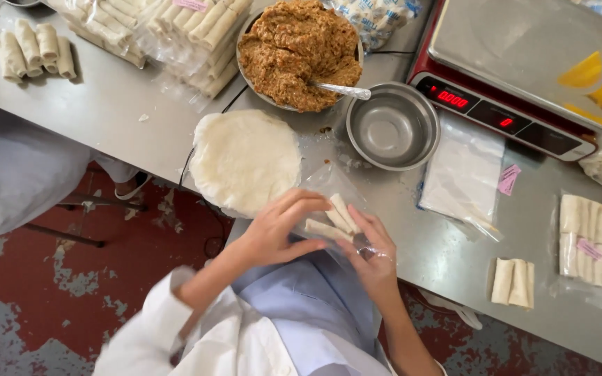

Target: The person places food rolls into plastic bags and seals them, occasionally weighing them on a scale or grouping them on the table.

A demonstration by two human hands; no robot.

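Loose rolls (33, 50), far left of the counter (113, 111). Round wrapper stack (245, 159), near edge. Left hand (276, 233), fingers closed on a clear bag (329, 202) holding rolled pieces, at the counter's edge. Right hand (376, 257), gripping the same bag. Filling plate (299, 52) and empty steel bowl (393, 127) behind. Scale (524, 69), right.

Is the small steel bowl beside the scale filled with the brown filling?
No, the steel bowl is empty; the filling sits heaped in the larger dish behind it.
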